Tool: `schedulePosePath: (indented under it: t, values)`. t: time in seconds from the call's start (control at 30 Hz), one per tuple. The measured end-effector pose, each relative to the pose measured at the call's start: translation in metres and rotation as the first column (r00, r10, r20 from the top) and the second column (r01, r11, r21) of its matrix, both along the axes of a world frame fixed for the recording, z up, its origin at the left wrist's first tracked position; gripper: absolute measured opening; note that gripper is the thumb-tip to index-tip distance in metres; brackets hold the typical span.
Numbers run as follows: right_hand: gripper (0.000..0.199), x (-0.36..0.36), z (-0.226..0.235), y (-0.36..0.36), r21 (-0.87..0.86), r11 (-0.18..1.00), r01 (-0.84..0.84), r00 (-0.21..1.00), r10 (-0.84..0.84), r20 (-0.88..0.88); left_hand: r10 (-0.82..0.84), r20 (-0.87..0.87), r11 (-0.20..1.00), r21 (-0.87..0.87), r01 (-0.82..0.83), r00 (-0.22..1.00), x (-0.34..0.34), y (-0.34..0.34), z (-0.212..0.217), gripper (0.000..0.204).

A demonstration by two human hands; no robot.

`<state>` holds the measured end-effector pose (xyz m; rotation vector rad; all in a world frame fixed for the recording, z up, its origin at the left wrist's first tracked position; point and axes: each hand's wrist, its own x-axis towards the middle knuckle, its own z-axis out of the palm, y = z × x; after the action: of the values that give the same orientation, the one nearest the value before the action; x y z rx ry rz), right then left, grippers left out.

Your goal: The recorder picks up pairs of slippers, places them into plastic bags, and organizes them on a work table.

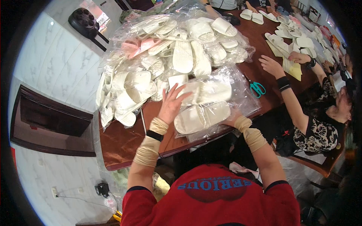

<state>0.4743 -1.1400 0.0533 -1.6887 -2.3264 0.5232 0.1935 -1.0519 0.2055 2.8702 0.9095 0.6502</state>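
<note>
Left hand [170, 102] is spread open, fingers fanned, palm pressing down on a clear plastic bag [226, 75] that wraps a pair of white slippers [203, 105]. The bag sits at the near edge of the brown table [120, 139], just in front of the person. Right hand [230, 119] is under the bag's right lower side, mostly hidden by plastic; cannot tell how far it is closed, seems to be gripping the bag edge. Both wrists wear tan sleeve wraps; left one has a black band.

Behind the held bag, touching it: a big heap of bagged white slippers [169, 49], clear crinkly plastic, one pinkish pair [132, 47] near the heap's left top. Teal-handled scissors [257, 88] lie on the table just right of the bag. Farther right a co-worker's hand [271, 66] rests by a yellow sheet [292, 67], loose white slippers [279, 39] around it. More loose pairs at the far table end. Black stool [85, 22] stands on the white tiled floor, upper left. Dark wooden frame [52, 124] lies left of the table.
</note>
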Motion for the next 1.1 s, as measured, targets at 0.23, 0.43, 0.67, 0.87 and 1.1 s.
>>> schedulePosePath:
  t: [0.23, 0.43, 0.67, 0.87, 1.1]
  values:
    - [0.071, 0.004, -0.029, 0.003, 0.129, 0.991, -0.037, 0.972, 0.006, 0.234, 0.440, 0.167, 0.812, -0.493, -0.311, 0.882, -0.022, -0.029, -0.148, 0.049]
    - [0.042, 0.038, 0.033, -0.016, 0.338, 0.934, -0.116, 0.989, 0.078, 0.123, 0.456, 0.143, 0.795, -0.508, -0.330, 0.878, -0.033, -0.026, -0.150, 0.051]
    - [0.010, 0.060, 0.098, -0.009, -0.017, 0.905, 0.424, 0.782, -0.376, -0.497, 0.460, 0.146, 0.809, -0.476, -0.345, 0.876, -0.032, -0.029, -0.140, 0.052]
    - [0.021, 0.027, 0.047, 0.026, -0.196, 0.875, 0.443, 0.842, -0.481, -0.244, 0.433, 0.488, 0.823, -0.557, -0.112, 0.758, -0.038, -0.026, -0.119, 0.050]
    - [0.023, 0.055, 0.026, 0.035, -0.268, 0.888, 0.374, 0.620, -0.454, -0.640, 0.629, 0.546, 0.724, -0.671, -0.160, 0.553, -0.042, -0.022, -0.127, 0.042]
